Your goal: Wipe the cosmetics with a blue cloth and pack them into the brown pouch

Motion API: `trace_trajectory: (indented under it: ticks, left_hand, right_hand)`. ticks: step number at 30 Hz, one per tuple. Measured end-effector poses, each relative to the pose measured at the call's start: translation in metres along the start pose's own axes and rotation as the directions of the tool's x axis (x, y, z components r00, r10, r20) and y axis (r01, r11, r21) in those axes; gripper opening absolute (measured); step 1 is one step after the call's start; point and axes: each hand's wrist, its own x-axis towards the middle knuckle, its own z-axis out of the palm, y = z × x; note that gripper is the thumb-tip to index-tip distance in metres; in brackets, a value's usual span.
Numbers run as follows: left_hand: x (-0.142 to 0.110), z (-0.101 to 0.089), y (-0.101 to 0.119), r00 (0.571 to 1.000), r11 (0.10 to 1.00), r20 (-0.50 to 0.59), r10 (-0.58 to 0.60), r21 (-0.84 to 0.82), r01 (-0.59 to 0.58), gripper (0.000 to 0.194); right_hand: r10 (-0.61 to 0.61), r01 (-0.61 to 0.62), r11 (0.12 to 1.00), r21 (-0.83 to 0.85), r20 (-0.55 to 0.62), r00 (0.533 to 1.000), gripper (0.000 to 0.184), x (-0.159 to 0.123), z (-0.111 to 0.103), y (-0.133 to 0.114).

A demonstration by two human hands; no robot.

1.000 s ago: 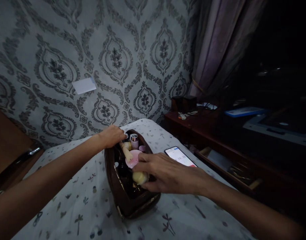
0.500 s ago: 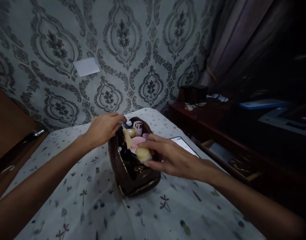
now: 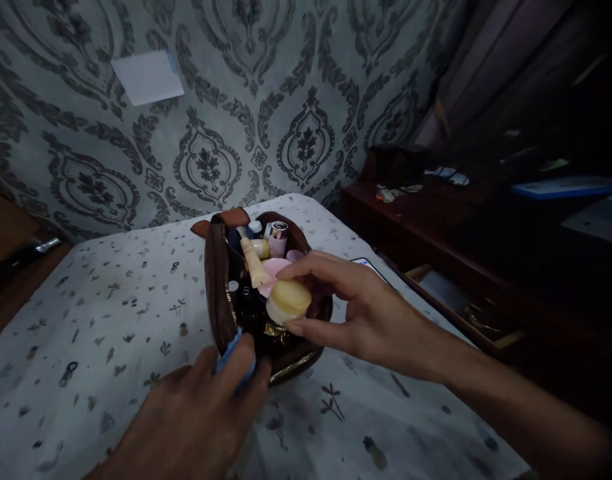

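As we look from left to right, we see a white card [image 3: 149, 79] up on the wall [image 3: 259, 80], which has dark leaf shapes all over it. Under it is our bed [image 3: 131, 327], with a white sheet that has little pictures on it.

Our left hand [image 3: 196, 407] is low down, at the near left side of the brown bag [image 3: 217, 280]. Its fingers are bent in and hold a blue thing [image 3: 237, 360]; we can't tell what it is. The bag sits open on the bed, with its zip undone.

In the bag, a cream tube [image 3: 255, 263] leans on a slant, and its wide end is over the pink dish [image 3: 275, 268]. A bottle [image 3: 277, 243] with a shiny top stands at the back. The jar [image 3: 289, 301] is over the open bag, to the right of the tube's wide end. It has a yellow lid, and it tips a bit.

Our right hand [image 3: 366, 307] holds the jar, with the thumb low and the fingers on top. Just past this hand, we see part of the phone [image 3: 370, 265] on the bed. Far right, an open drawer [image 3: 449, 303] pokes out of the dark red desk [image 3: 411, 217].
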Motion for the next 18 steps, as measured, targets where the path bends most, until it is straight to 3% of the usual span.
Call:
trace_trajectory:
  ticks: [5, 10, 18]
  left_hand:
    - [-0.006, 0.007, 0.000, 0.998, 0.999, -0.062, -0.019, -0.035, 0.017, 0.059]
    - [-0.006, 0.007, 0.005, 0.997, 0.997, -0.017, -0.070, -0.032, 0.069, 0.061]
    - [-0.009, 0.004, 0.003, 0.992, 0.997, -0.120, 0.027, 0.075, -0.018, 0.043]
  right_hand:
    - [-0.066, 0.096, 0.975, -0.201, 0.148, 0.987, 0.016, 0.002, 0.003, -0.001]
    - [-0.029, 0.160, 0.933, -0.324, 0.375, 0.926, 0.004, 0.016, 0.007, -0.009]
    - [-0.051, 0.277, 0.865, -0.419, 0.474, 0.879, 0.016, 0.029, 0.012, -0.019]
